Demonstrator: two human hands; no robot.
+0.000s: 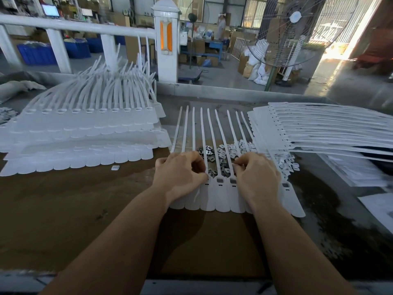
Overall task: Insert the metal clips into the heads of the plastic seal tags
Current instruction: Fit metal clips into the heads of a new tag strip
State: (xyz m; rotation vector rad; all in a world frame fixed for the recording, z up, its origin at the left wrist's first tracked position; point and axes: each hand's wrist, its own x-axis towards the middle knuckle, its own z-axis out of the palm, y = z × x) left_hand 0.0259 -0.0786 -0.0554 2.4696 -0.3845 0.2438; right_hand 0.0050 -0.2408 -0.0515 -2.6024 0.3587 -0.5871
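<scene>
A joined strip of white plastic seal tags (221, 199) lies flat on the brown table in front of me, tails pointing away. Several heads between my hands show dark square sockets. My left hand (180, 175) rests on the strip's left part with fingers curled, thumb tip at a tag head; what it pinches is hidden. My right hand (256, 177) lies on the right part, fingers curled down at a head, any clip under them hidden. A heap of small metal clips (219, 158) lies under the tails just beyond my hands, with white clip pieces (282, 160) to its right.
Stacked tag strips (85, 133) fill the table's left side; another stack (319, 128) fans out on the right. One loose white piece (115, 167) lies left of my hands. White sheets (378, 203) lie at the right edge. A railing and a big fan (295, 30) stand beyond.
</scene>
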